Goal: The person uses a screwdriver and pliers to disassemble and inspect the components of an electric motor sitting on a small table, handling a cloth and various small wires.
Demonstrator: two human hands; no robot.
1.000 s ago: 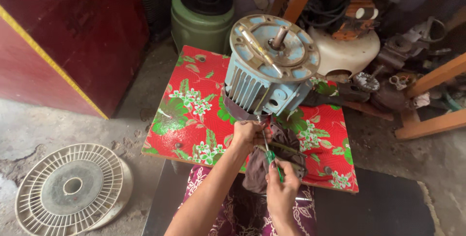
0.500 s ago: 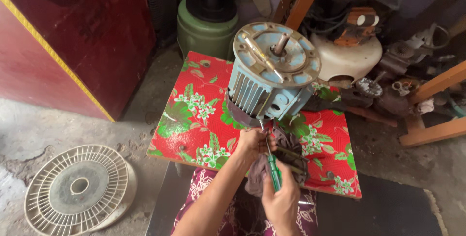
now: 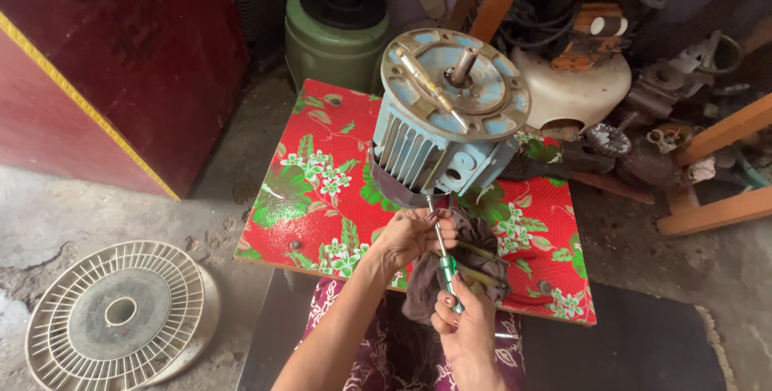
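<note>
In the head view we are looking down on a small tabletop (image 3: 305,198) covered with a red cloth printed with green and white flowers. A pale blue electric motor (image 3: 438,130) is standing on its far half, tilted, with its round flange and bare shaft facing up toward us.

We are holding a screwdriver (image 3: 445,258) with a green handle in our right hand (image 3: 466,331), the fingers (image 3: 447,301) wrapping the handle near the near edge of the tabletop. Its metal shaft is pointing away from us, the tip sitting at the lower near edge of the motor housing. Our left hand (image 3: 410,234) is curling beside the shaft, its fingertips pinching around the metal just below the tip.

A dark rag (image 3: 470,258) is lying bunched on the tabletop under and to the right of both hands, just near of the motor.

On the concrete floor (image 3: 96,206) at the near left a white round fan grille (image 3: 117,319) is lying flat. A green cylindrical machine (image 3: 334,37) is standing far behind the tabletop, a dark red cabinet (image 3: 112,61) is filling the far left, and assorted motor parts are piling up at the far right.
</note>
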